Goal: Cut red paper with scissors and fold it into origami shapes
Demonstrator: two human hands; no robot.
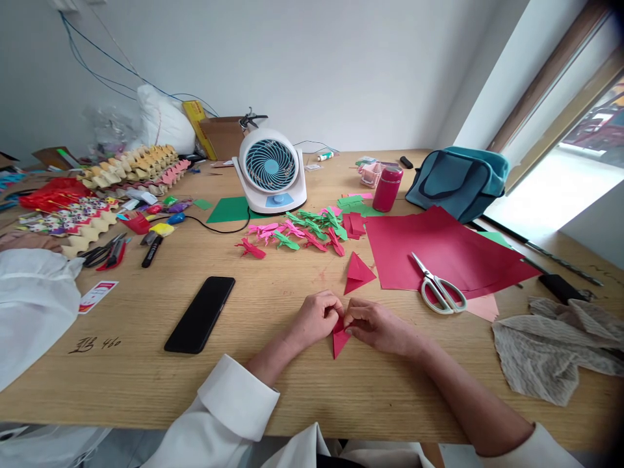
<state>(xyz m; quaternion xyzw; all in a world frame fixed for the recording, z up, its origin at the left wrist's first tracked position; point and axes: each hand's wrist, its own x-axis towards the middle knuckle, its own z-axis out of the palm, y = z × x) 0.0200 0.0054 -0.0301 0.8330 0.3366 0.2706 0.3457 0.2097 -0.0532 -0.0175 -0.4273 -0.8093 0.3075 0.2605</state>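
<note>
Both hands meet over a small folded red paper piece lying on the wooden table. My left hand has its fingers curled and pinches the paper's upper left edge. My right hand pinches the same piece from the right side. Only the paper's pointed lower tip shows below the fingers. Just beyond the hands lies another folded red triangle.
A black phone lies to the left. Red paper sheets with white-handled scissors lie on the right, and a grey cloth further right. Several pink, red and green folded paper figures sit before a white fan. A teal bag and red bottle stand behind.
</note>
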